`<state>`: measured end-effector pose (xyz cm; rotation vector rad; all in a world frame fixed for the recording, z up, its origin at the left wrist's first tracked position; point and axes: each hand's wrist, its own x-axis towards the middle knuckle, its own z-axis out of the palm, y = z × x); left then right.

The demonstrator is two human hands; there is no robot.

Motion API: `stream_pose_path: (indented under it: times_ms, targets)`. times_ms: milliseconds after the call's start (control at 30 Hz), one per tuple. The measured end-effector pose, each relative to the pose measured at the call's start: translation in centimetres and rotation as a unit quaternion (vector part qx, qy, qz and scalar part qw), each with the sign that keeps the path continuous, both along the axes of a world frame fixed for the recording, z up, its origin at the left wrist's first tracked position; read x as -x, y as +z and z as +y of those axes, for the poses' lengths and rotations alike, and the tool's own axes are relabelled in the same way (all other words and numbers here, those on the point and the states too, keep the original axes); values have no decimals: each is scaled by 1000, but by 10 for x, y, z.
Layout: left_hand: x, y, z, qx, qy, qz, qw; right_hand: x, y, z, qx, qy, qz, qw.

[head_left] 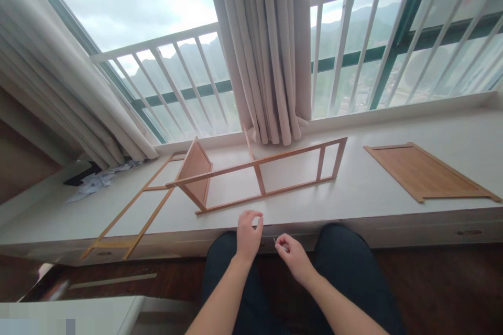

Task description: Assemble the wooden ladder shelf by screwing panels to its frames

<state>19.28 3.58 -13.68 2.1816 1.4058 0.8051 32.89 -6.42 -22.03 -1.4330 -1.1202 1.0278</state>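
Observation:
My left hand (248, 235) is over the front edge of the white ledge, thumb and forefinger brought together in a pinch; anything between them is too small to make out. Lower and to the right, my right hand (294, 257) is curled closed around small metal pieces (285, 246), with a thin tip poking out by the thumb. Just beyond both hands, a partly joined wooden frame (259, 180) stands on its side. A wooden panel (195, 167) is at its left end, and a thin upright bar (248, 141) rises behind it. Neither hand touches the frame.
A ladder-like wooden frame (137, 193) lies at left, overhanging the ledge (314, 209). At right lies a flat wooden panel (430, 171). Crumpled paper or plastic (98, 180) is at far left. Curtains (267, 52) and railed windows stand behind; my knees (346, 256) are below the ledge.

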Motion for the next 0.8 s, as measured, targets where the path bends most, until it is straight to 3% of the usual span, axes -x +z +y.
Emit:
stream_pose_path:
  times_ms: [133, 333, 567, 800]
  targets:
    - [-17, 7, 46, -24, 14, 88, 996, 3, -3, 1, 6, 4, -12, 1000]
    - [-33, -10, 84, 3, 10, 177, 984, 6, -8, 0, 18, 16, -31, 999]
    - [-32, -14, 85, -5, 15, 215, 977, 3, -5, -3, 22, 23, -33, 999]
    - [-18, -19, 61, -20, 4, 218, 976, 2, -1, -5, 15, 19, -2, 1000]
